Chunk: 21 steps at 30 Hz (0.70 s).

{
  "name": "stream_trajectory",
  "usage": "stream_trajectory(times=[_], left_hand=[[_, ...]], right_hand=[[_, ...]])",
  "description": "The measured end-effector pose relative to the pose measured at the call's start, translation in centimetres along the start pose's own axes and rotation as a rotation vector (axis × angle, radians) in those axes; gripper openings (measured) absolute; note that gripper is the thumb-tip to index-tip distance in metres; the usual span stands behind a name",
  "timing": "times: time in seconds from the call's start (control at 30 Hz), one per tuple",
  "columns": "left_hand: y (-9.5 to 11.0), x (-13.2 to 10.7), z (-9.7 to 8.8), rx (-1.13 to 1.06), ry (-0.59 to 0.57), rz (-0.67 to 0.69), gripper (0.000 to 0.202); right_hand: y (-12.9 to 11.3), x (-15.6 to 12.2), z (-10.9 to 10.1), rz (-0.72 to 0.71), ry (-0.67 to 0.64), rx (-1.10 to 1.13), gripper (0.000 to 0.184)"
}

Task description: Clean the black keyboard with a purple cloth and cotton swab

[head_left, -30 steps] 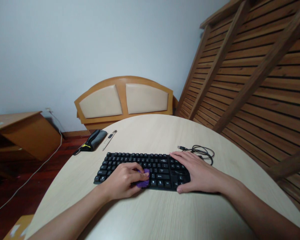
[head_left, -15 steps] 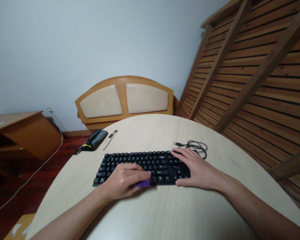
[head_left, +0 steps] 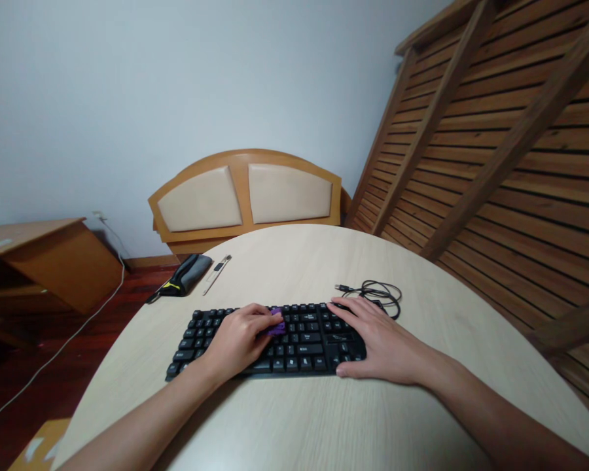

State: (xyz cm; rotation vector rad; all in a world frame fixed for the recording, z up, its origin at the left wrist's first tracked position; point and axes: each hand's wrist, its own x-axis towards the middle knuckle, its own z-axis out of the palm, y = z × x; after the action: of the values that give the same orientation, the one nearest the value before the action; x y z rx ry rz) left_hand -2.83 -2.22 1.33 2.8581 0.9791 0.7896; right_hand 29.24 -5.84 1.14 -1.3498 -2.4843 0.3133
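Note:
A black keyboard (head_left: 304, 348) lies on the round table, slightly slanted. My left hand (head_left: 238, 335) is closed on a small, crumpled purple cloth (head_left: 277, 322) and presses it on the keys, near the keyboard's far edge at the middle. Part of the cloth is hidden under the fingers. My right hand (head_left: 383, 340) grips the keyboard's right end, thumb at the near edge and fingers reaching across to the far edge. Just behind that hand, the keyboard's black USB cable (head_left: 375, 288) lies in loose coils.
At the left of the pale table (head_left: 294, 425) lie a dark grey pouch (head_left: 189, 273) with a yellow mark and a slim tool (head_left: 217, 273). Beyond stands a padded headboard (head_left: 245, 196). Wooden slats (head_left: 495, 150) lean at the right; a desk (head_left: 53, 261) stands left.
My left hand has moved the purple cloth from the near edge of the keys to the far rows. The keyboard, with my right hand on it, has shifted left and nearer to me.

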Motion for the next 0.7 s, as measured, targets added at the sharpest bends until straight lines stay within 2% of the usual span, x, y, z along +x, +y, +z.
stream_trajectory(times=[0.2, 0.7], left_hand=[[0.4, 0.3, -0.6, -0.049, -0.068, 0.063, 0.041], [1.3, 0.4, -1.1, -0.069, -0.110, 0.119, 0.030]], right_hand=[[0.1, 0.1, 0.0, 0.024, -0.004, -0.005, 0.105], [0.2, 0.0, 0.2, 0.044, 0.014, 0.003, 0.105]])
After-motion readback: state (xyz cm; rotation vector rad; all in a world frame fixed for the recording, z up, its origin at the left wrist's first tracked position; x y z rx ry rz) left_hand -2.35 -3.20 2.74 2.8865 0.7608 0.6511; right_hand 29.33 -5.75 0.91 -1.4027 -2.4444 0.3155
